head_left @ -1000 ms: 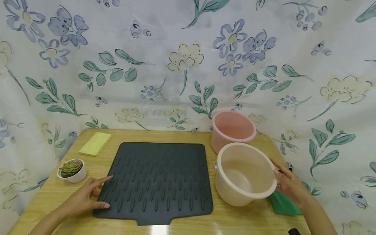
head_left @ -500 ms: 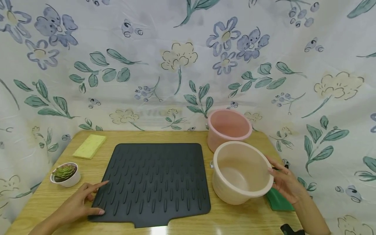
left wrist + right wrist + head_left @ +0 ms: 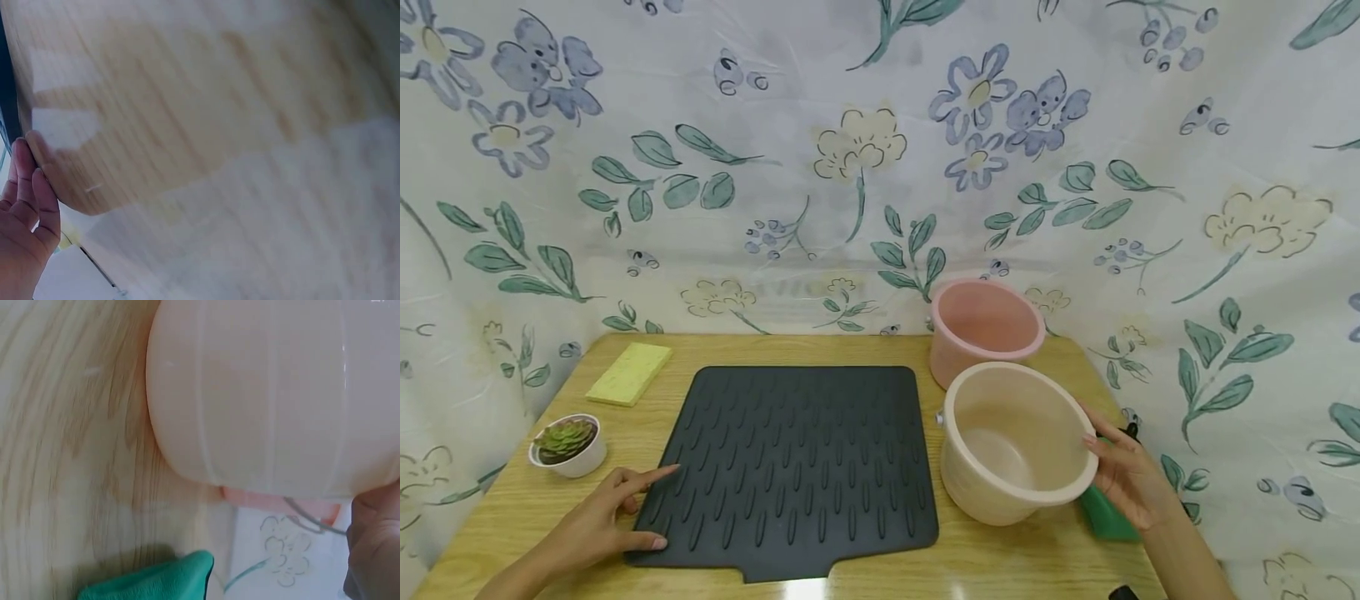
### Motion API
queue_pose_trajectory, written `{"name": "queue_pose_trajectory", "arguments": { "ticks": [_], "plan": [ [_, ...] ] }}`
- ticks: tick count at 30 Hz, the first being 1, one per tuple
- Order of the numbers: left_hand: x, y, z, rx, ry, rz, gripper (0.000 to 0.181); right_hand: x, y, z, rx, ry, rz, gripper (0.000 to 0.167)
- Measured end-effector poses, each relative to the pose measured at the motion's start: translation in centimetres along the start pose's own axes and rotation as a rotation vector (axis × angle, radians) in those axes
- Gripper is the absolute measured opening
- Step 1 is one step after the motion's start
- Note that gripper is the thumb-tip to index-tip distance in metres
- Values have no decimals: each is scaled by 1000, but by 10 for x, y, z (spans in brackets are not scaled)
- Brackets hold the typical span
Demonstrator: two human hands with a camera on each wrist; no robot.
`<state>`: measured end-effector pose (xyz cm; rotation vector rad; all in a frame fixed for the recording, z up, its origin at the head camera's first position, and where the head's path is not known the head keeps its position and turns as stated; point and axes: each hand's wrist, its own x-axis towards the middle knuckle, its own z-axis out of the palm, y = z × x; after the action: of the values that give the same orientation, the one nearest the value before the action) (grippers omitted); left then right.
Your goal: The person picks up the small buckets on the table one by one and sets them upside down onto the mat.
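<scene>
In the head view my left hand (image 3: 601, 523) rests at the left edge of a dark grey drying mat (image 3: 805, 467). Its index finger and thumb lie straight on the mat; the other fingers bend loosely. The left wrist view shows this hand (image 3: 31, 219) at its far left. My right hand (image 3: 1123, 475) holds the right side of a cream bucket (image 3: 1018, 492), thumb on the rim and fingers outside, partly hidden. Seen from the right wrist, the bucket wall (image 3: 269, 394) fills the upper part, with that hand (image 3: 378, 544) at the right.
A pink bucket (image 3: 947, 354) stands behind the cream one. Green cloth (image 3: 1105, 512) lies beside the right hand, with a black object (image 3: 1123, 593) nearer. A potted succulent (image 3: 567, 442) and a yellow sponge cloth (image 3: 628, 373) are at the left. A floral curtain (image 3: 820, 233) hangs behind.
The head view has shifted slightly, so everything sits a little further left. Both hands keep their places on the mat and bucket; the right wrist turns slightly.
</scene>
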<state>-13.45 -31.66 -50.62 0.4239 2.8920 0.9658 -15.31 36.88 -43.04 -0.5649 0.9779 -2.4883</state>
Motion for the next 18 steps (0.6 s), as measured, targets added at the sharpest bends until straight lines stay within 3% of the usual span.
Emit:
{"name": "queue_pose_trajectory", "arguments": {
  "ticks": [7, 14, 18],
  "plan": [
    [3, 3, 0, 10, -13, -11, 90, -7, 6, 2, 72, 0, -73, 57],
    [8, 4, 1, 13, -16, -24, 88, -16, 15, 12, 296, 6, -89, 60],
    [8, 4, 1, 0, -7, -7, 87, -15, 24, 19, 349, 18, -118, 60]
  ]
}}
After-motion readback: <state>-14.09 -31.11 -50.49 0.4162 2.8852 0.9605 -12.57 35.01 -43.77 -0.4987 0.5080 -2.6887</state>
